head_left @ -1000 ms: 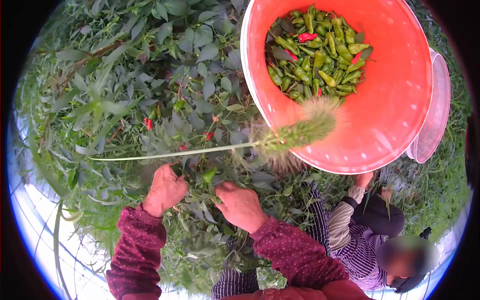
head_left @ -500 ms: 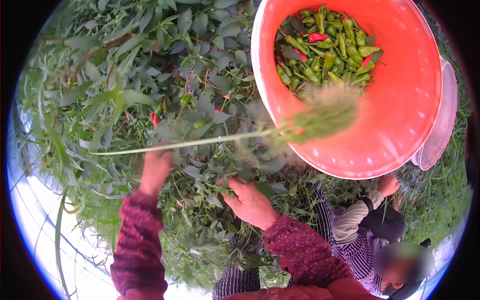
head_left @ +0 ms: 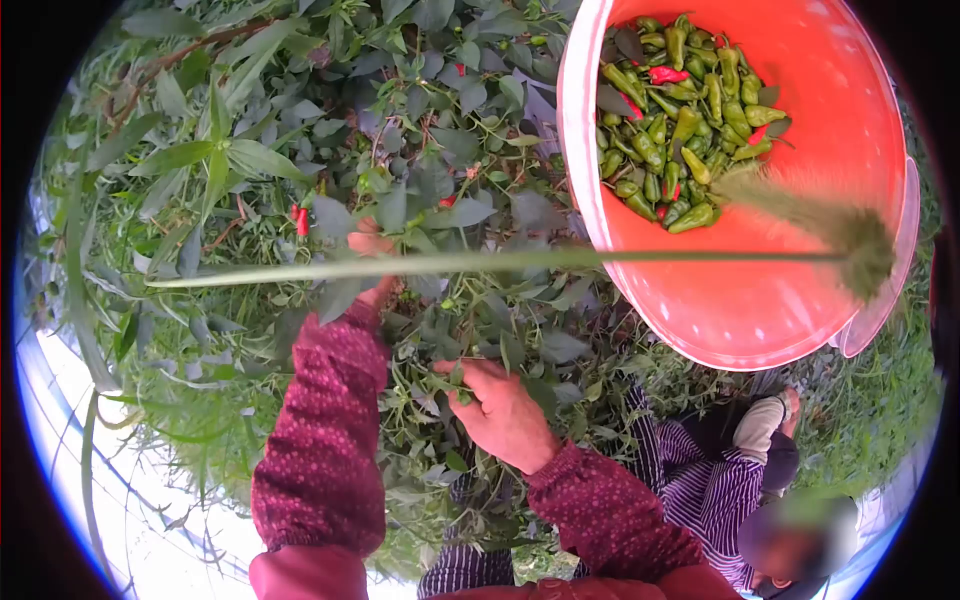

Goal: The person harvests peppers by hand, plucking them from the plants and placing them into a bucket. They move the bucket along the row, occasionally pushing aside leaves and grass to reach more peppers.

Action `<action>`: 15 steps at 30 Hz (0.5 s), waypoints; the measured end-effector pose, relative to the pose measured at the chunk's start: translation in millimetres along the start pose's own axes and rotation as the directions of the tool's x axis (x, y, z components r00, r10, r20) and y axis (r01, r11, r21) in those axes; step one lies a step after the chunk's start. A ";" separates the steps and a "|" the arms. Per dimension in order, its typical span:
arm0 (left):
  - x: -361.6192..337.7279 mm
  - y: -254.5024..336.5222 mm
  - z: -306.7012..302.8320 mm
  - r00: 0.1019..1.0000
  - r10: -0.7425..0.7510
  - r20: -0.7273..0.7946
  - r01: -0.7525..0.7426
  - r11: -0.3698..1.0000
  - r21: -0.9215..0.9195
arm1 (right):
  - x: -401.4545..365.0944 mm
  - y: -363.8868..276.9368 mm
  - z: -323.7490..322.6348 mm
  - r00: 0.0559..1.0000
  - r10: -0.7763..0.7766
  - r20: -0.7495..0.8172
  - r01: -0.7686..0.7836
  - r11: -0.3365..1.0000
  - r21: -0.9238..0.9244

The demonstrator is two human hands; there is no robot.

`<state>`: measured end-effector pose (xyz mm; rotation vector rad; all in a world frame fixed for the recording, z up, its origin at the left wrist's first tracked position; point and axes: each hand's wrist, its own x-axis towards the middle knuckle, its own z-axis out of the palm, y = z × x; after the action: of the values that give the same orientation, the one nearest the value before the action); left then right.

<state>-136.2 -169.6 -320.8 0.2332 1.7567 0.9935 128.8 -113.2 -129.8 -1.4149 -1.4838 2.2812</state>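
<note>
My left hand (head_left: 370, 243) reaches in among the leaves of a pepper plant (head_left: 450, 225). Leaves and a grass stem cross in front of it and hide most of its fingers. Nearer to me, my right hand (head_left: 505, 420) is closed, thumb and forefinger curled together low in the foliage. A small bit of green shows between them, too small to name. Red peppers (head_left: 300, 220) hang on the plant left of my left hand. The red bucket (head_left: 790, 310), upper right, holds many green peppers (head_left: 690, 130) and a few red ones.
A long grass stem with a bushy seed head (head_left: 865, 250) crosses close to the camera, in front of the bucket. A whitish container (head_left: 885, 290) stands behind the bucket. Another person in striped clothing (head_left: 715, 490) crouches at lower right. Tall grass grows at left.
My left hand has moved right and further into the leaves. My right hand stays about where it was. The bucket and the seed head sit further right in view.
</note>
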 end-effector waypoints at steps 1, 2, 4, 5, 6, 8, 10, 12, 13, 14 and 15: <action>2.4 4.5 -0.8 0.999 -0.032 0.006 0.032 0.999 -0.025 | 0.6 -4.2 -2.3 1.000 0.001 0.001 -0.001 1.000 -0.007; 3.5 8.2 -0.4 0.998 -0.060 0.012 0.061 0.997 -0.044 | 1.9 -8.8 -4.8 0.995 0.085 0.057 -0.081 0.994 -0.074; 1.9 12.4 -0.4 0.994 -0.104 0.020 0.105 0.992 -0.063 | 2.1 -6.6 -0.8 0.979 0.171 0.112 -0.154 0.977 -0.149; -0.3 12.2 1.1 0.993 -0.118 0.025 0.120 0.990 -0.073 | -0.5 2.2 5.8 0.996 0.075 0.042 -0.069 0.990 -0.124; 0.1 13.8 2.1 0.991 -0.134 0.029 0.136 0.988 -0.080 | -1.9 7.1 9.5 0.999 -0.022 -0.031 0.019 0.994 -0.106; -1.7 14.8 1.6 0.986 -0.162 0.037 0.164 0.982 -0.094 | -0.1 2.6 7.4 1.000 -0.001 -0.012 0.000 0.995 -0.099; -3.0 12.5 2.8 0.982 -0.182 0.046 0.186 0.977 -0.102 | -0.5 2.4 8.6 1.000 0.022 0.011 -0.021 0.996 -0.091; -1.8 10.1 4.3 0.980 -0.193 0.056 0.198 0.974 -0.108 | 0.0 6.2 11.4 0.999 -0.017 -0.029 0.015 0.997 -0.077; -3.0 11.0 5.9 0.979 -0.194 0.062 0.200 0.973 -0.116 | 1.2 8.7 11.2 0.999 -0.019 -0.031 0.016 0.996 -0.084; -3.9 11.2 9.1 0.981 -0.185 0.062 0.191 0.974 -0.117 | 1.7 11.5 10.8 0.998 -0.059 -0.039 0.053 0.991 -0.124; -8.3 11.1 10.8 0.981 -0.186 0.062 0.192 0.975 -0.114 | 1.5 12.8 11.7 0.994 -0.098 -0.045 0.089 0.983 -0.160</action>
<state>-126.8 -161.9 -308.2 0.0146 1.6336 0.9419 124.6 -127.2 -139.1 -1.3982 -1.7096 2.0966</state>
